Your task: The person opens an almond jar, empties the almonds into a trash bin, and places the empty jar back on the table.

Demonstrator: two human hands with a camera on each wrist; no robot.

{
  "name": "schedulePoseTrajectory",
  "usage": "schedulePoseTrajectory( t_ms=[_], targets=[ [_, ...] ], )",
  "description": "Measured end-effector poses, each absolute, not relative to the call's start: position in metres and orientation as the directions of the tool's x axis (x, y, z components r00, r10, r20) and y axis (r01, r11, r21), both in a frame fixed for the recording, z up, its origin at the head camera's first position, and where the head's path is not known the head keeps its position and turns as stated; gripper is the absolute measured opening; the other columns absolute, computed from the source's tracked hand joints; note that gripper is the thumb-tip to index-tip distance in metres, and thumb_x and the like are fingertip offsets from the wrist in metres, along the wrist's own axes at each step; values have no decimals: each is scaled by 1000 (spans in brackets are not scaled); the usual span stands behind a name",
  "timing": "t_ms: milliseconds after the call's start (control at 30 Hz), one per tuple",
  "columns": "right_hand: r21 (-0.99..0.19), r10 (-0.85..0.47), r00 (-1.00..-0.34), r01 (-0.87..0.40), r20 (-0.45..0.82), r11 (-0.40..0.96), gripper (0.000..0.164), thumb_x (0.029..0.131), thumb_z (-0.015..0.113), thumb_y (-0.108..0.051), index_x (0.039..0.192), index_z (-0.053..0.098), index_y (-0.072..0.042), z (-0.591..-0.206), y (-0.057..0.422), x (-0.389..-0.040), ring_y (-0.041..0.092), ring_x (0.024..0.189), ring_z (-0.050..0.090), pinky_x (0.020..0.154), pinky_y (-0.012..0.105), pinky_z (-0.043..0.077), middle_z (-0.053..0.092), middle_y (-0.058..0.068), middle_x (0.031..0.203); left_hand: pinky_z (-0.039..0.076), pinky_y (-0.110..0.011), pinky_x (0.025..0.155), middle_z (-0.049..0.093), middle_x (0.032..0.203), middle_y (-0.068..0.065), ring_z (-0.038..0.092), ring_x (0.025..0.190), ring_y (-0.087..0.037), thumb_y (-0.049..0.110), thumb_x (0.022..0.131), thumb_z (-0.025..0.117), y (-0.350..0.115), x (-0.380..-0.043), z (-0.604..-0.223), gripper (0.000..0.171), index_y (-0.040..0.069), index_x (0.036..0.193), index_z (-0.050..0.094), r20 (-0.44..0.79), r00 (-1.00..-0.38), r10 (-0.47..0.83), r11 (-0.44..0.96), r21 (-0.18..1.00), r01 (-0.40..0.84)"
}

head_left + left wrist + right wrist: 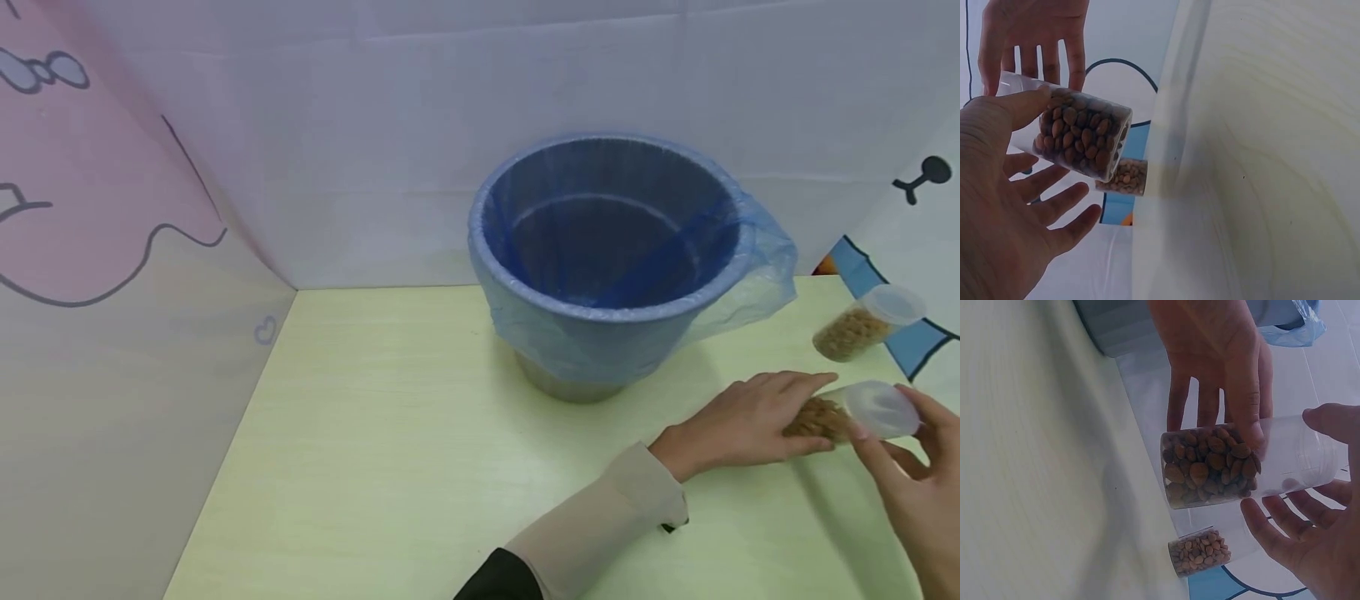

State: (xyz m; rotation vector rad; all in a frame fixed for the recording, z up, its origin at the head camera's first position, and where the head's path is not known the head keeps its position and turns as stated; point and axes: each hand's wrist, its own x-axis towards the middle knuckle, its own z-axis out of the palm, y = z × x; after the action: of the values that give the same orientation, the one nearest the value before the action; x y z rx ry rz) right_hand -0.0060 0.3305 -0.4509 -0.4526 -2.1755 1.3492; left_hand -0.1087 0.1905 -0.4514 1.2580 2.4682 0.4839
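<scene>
A clear plastic jar (817, 421), partly filled with brown almond-like nuts (1210, 465), is held just above the table between both hands. My left hand (750, 421) grips its nut-filled end, thumb on the near side. At the other end, my right hand (918, 487) holds the jar around its translucent lid (885, 410) with thumb and fingers. In the right wrist view the jar lies nearly sideways, its nuts gathered at the base. In the left wrist view, the left thumb (1025, 107) presses against the jar's wall.
A second jar (851, 333) of smaller light-brown pieces stands at the table's back right. A large bucket (577, 387) lined with a blue plastic bag (757, 258) stands behind the left hand. Printed cloth walls (375, 150) border the pale table (360, 467).
</scene>
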Motion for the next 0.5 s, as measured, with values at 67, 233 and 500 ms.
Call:
schedulePoseTrajectory(
  t_ms=[67,233,500],
  targets=[
    [-893,531,-804,-2,269,450,66,92,63,15,151,50,-10,-450,328,-6,-7,111,53,81,-4,44,52,-19,128,35,-12,116,18,170,23,26,153,7,64,100,55,189,-107,-453,91,37,168,1,-134,-556,820,550,453,702],
    [-880,515,-814,10,268,474,65,93,64,13,152,49,-8,-448,324,-7,-7,113,52,83,-4,42,50,-22,129,37,-12,114,23,169,22,33,149,7,64,100,56,185,-105,-455,91,36,168,2,-112,-563,819,544,464,699],
    [-868,522,-826,84,215,490,63,95,66,6,153,50,-14,-442,315,-7,-6,117,51,85,-4,39,47,-25,131,39,-11,112,34,165,19,41,143,7,60,101,57,174,-104,-455,88,34,168,6,-59,-571,819,521,496,695]
  ],
)
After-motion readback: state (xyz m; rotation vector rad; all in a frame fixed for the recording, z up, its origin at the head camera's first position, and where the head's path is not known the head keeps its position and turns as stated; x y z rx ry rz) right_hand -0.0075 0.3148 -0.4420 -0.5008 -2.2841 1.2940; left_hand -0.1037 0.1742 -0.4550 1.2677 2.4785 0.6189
